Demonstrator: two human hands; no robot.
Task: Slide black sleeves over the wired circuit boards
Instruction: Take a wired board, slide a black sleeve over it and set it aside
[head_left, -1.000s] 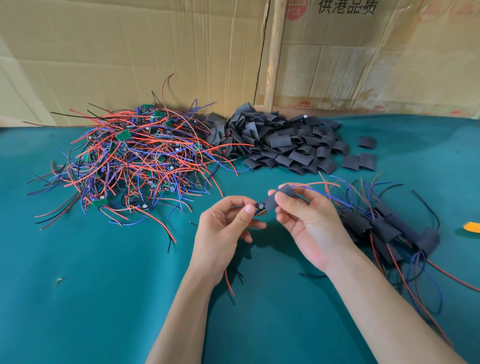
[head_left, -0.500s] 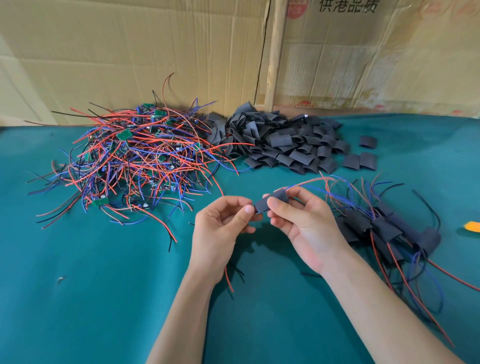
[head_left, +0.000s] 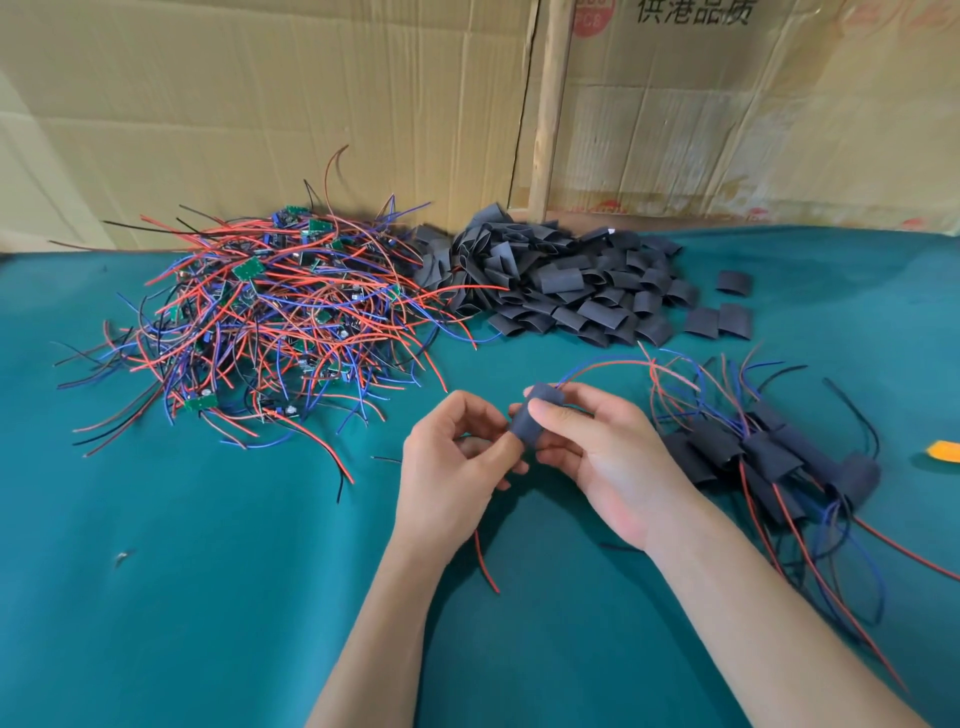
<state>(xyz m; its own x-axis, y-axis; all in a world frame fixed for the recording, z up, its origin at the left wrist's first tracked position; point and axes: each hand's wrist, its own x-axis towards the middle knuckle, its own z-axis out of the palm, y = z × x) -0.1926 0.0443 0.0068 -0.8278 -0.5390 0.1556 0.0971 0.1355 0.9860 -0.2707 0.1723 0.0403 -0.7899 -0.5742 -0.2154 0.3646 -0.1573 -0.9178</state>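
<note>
A black sleeve (head_left: 531, 420) sits between my two hands above the green cloth, with red and blue wires coming out of its far end. My right hand (head_left: 597, 457) pinches the sleeve with thumb on top. My left hand (head_left: 452, 467) holds its near end with curled fingers; a red wire hangs below that hand. The circuit board inside is hidden. A tangled heap of wired boards (head_left: 260, 322) lies at the back left. Next to it is a heap of loose black sleeves (head_left: 561, 291). Sleeved boards (head_left: 753, 457) lie to the right.
The green cloth-covered table (head_left: 156, 597) carries everything. Cardboard walls (head_left: 260, 93) and a wooden post (head_left: 550, 104) stand behind the heaps. Three stray sleeves (head_left: 719, 312) lie right of the sleeve heap. An orange object (head_left: 943, 451) pokes in at the right edge.
The sleeve has slid toward my left hand and now hides the board end that showed earlier. Both hands have drawn closer together.
</note>
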